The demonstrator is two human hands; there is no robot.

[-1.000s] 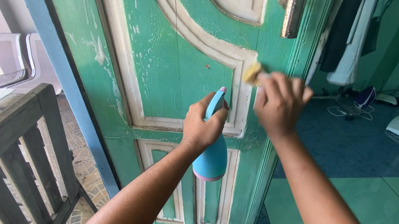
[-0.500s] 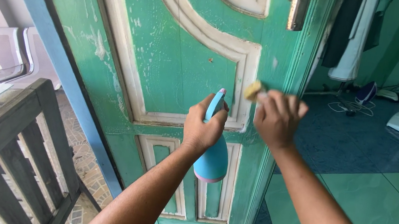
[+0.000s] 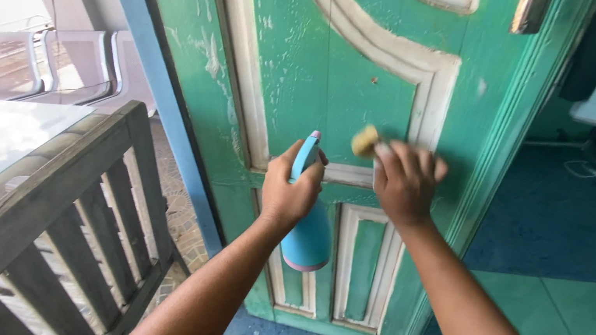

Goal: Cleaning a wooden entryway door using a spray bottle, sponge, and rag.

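Against the worn green door (image 3: 312,75), the person's right hand (image 3: 404,182) is clenching a yellow sponge (image 3: 365,140) and pressing it onto the cream moulding at the lower corner of the big panel. Just beside it, the left hand (image 3: 287,189) is gripping a light blue spray bottle (image 3: 306,233) by the neck, its body hanging down in front of the small lower panels. A dark wooden railing (image 3: 73,197) is standing to the left, with pale chairs (image 3: 38,62) beyond it.
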